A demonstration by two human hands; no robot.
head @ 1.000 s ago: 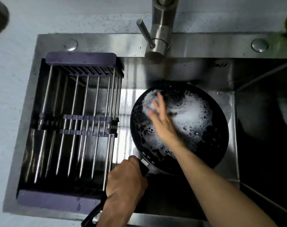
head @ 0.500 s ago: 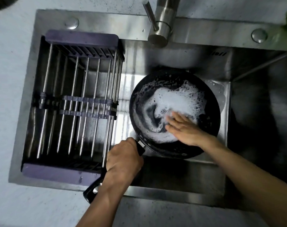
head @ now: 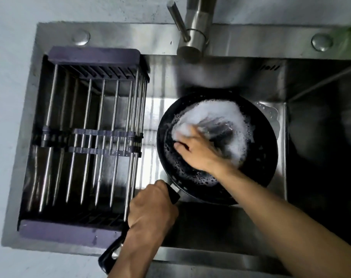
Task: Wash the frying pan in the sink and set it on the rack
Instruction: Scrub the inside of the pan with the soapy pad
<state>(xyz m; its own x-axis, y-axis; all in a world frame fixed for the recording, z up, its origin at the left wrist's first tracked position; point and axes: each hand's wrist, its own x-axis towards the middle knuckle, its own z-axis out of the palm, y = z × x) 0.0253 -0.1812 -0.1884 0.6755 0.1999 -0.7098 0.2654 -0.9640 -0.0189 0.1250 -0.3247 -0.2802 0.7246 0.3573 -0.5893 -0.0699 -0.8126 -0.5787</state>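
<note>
Left hand (head: 152, 207) gripping the frying pan (head: 259, 167) handle, right hand (head: 198, 149) flat — fingers blurred — on foam, in the sink (head: 210, 223), rack (head: 90, 141) beside

Right hand (head: 198, 149) fingertips blurred — faucet (head: 196, 27) cropped.

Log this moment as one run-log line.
left hand: grips pan handle | right hand: flat, rubbing suds in frying pan | rack: empty

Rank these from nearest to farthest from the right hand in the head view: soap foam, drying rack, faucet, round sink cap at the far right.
From the right hand:
1. Soap foam: in the frying pan, right under the fingers.
2. Drying rack: to the left, over the sink's left side.
3. Faucet: behind the pan, at the back edge.
4. Round sink cap: back right corner.
</note>
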